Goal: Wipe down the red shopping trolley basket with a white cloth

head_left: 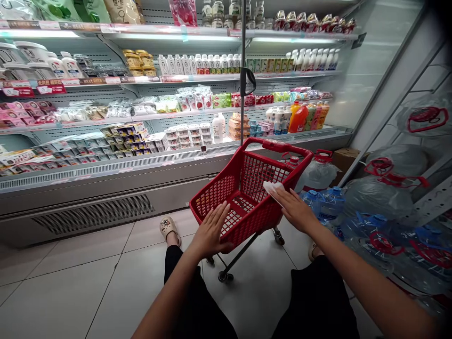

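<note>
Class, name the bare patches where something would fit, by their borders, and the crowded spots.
Free: inside the red basket, between left hand and right hand; floor tiles below the cooler. Crowded: water jugs at right, its shelves.

A chilled shelf unit of dairy packs faces stacked water jugs and a cardboard box.

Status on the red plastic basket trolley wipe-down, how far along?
Done: nothing provable; no wiped patch shows on the red plastic basket trolley. In hand: right hand presses a white cloth flat on its right rim, left hand braces the near wall. Left, likely: handle, inside mesh, wheels.
</note>
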`<move>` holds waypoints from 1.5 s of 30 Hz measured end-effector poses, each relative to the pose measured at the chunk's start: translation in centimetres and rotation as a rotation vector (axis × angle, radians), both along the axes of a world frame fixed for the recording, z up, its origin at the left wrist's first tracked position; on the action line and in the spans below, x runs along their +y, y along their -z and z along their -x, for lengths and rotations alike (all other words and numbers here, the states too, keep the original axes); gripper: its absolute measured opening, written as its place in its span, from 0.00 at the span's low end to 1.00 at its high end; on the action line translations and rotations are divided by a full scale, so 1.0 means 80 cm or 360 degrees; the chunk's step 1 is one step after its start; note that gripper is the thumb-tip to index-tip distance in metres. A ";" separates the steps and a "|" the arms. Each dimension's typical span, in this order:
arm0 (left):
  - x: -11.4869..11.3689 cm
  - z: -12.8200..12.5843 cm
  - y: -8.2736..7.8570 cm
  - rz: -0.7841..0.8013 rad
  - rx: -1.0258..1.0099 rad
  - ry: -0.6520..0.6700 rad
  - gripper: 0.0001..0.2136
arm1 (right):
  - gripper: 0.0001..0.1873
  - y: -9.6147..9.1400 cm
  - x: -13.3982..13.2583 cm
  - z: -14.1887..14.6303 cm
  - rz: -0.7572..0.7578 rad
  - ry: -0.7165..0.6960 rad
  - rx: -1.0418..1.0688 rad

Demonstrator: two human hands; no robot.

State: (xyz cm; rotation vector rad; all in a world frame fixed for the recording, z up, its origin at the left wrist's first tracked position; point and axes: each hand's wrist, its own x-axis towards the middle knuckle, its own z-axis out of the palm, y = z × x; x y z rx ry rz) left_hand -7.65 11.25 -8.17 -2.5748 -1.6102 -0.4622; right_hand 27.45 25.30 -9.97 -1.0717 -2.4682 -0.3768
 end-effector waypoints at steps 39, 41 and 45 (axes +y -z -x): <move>0.022 -0.090 0.046 -0.0309 0.0068 -0.0489 0.46 | 0.48 0.050 -0.164 0.124 0.0079 0.0007 0.0136; 0.018 -0.103 0.047 -0.0293 0.0030 -0.0418 0.43 | 0.49 0.052 -0.165 0.132 0.0044 -0.0003 0.0152; 0.021 -0.086 0.036 -0.0261 0.0022 -0.0089 0.44 | 0.49 0.054 -0.159 0.095 0.0050 -0.0012 0.0119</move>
